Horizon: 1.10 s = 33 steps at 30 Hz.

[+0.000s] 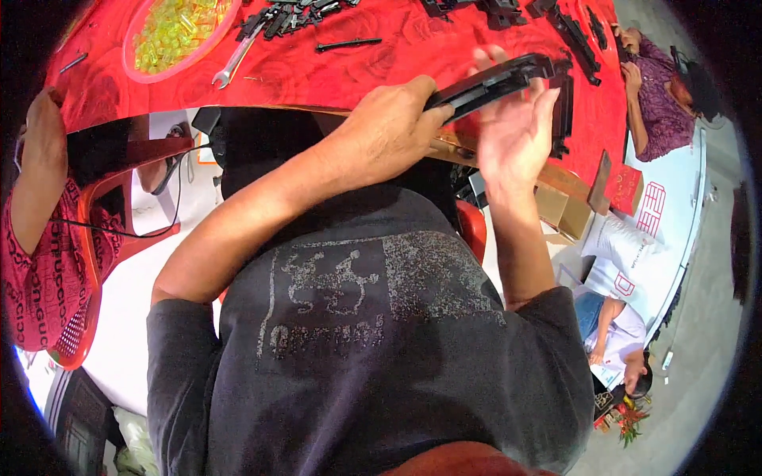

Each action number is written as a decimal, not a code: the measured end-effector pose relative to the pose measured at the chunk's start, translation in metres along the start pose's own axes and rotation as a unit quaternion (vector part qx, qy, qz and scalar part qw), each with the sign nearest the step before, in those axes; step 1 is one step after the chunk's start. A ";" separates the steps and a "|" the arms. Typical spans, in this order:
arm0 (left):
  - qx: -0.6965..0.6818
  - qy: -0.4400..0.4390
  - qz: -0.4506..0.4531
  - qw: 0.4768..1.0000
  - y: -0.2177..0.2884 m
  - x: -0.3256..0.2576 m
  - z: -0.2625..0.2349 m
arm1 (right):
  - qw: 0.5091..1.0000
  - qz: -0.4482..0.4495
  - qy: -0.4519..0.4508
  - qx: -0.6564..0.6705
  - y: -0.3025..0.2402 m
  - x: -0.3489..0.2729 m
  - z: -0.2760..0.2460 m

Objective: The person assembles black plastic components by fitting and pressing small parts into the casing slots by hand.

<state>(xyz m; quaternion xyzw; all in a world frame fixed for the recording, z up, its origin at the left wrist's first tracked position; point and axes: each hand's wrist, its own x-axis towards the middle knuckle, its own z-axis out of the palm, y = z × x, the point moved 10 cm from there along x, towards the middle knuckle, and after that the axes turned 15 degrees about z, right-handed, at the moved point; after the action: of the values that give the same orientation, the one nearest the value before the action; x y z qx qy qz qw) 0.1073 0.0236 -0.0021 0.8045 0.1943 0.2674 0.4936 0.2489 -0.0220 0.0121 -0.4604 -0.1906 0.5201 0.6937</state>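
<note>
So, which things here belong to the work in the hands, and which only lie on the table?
In hand:
- long black plastic part, gripped by the left hand
- right hand, open against it

Lying about:
- wrench
- bowl of yellow pieces
- black rod
- pile of black parts
- red tablecloth

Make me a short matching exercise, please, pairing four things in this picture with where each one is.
1. long black plastic part
2. wrench
3. bowl of yellow pieces
4. cardboard boxes

A. below the table edge, on the right
B. far left of the red table
C. held in both hands
D. lying flat beside the bowl

Pairs: 1-C, 2-D, 3-B, 4-A
</note>
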 end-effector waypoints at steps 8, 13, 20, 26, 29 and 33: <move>-0.020 0.026 -0.049 0.998 0.007 0.003 0.004 | 0.997 0.015 -0.026 0.071 0.004 0.013 0.024; -0.048 0.044 -0.026 0.998 0.009 0.011 0.002 | 0.996 0.014 -0.075 0.053 0.008 0.007 0.039; -0.073 0.065 -0.001 0.995 0.013 0.015 0.006 | 0.995 0.018 -0.075 0.069 0.001 0.003 0.040; -0.041 0.104 0.008 0.994 0.018 0.010 0.000 | 0.994 0.024 -0.053 0.096 0.008 -0.002 0.036; -0.015 0.092 -0.011 0.996 0.010 0.007 0.003 | 0.993 0.042 -0.046 0.104 0.019 -0.003 0.030; -0.057 0.089 -0.031 0.994 0.003 0.006 0.009 | 0.994 0.062 -0.026 0.089 0.024 0.000 0.025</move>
<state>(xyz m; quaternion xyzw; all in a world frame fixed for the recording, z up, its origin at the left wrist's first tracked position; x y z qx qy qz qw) 0.1175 0.0195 -0.0018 0.7417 0.2472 0.3333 0.5271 0.2172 -0.0102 0.0049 -0.3939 -0.1327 0.5893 0.6928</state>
